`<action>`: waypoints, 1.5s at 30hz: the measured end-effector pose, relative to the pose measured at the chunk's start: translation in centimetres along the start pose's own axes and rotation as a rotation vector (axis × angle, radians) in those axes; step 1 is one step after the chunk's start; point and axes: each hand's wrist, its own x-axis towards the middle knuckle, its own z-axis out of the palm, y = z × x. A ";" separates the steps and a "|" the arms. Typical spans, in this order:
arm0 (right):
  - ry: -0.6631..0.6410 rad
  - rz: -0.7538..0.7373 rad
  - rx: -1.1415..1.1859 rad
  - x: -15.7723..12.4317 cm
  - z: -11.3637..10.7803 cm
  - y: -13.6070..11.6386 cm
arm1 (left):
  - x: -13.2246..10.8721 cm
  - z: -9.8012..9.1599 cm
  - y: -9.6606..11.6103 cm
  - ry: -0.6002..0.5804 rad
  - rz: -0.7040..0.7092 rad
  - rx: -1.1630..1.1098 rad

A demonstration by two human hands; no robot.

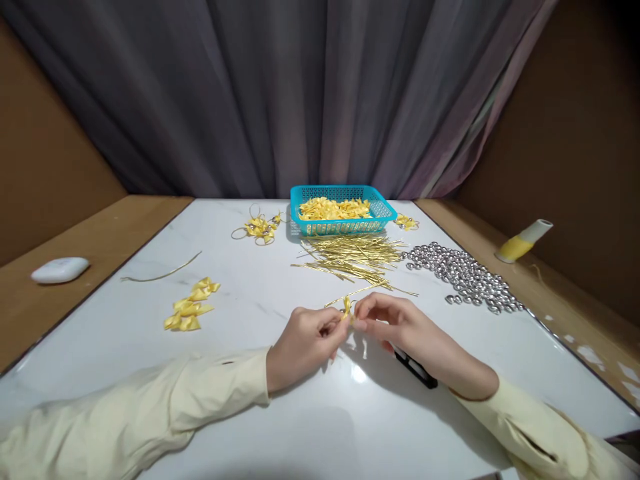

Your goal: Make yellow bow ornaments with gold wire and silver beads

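Observation:
Near the middle of the table, my left hand [313, 340] pinches a small yellow ribbon bow [347, 305] between thumb and fingertips. Close against it, my right hand [395, 323] has its thumb and index finger together at the bow's right side. A thin loop of gold cord shows by the bow, but the fingers hide most of where it runs. Just beyond my hands lies a pile of gold cord pieces [355, 255]. Partly under my right hand is a black-edged object [417, 370] whose kind I cannot make out.
A blue basket [345, 229] of yellow bows stands at the back. Silver beads [465, 277] spread on the right. Loose yellow bows [187, 313] and one gold cord [163, 275] lie left. Finished-looking bow loops [261, 229] sit beside the basket. A white case [60, 270] rests far left.

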 end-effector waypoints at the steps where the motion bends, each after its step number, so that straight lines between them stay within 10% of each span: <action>1: -0.016 0.011 0.041 0.1 0.0 0.0 | 0.0 0.0 0.0 -0.002 -0.001 -0.003; 23: -0.150 0.209 0.437 0.5 -1.5 0.0 | 0.2 -0.4 -0.4 -0.140 -0.074 -0.208; 45: -0.032 0.079 0.001 0.7 -4.3 0.0 | 0.9 -1.0 -0.1 -0.289 -0.012 -0.115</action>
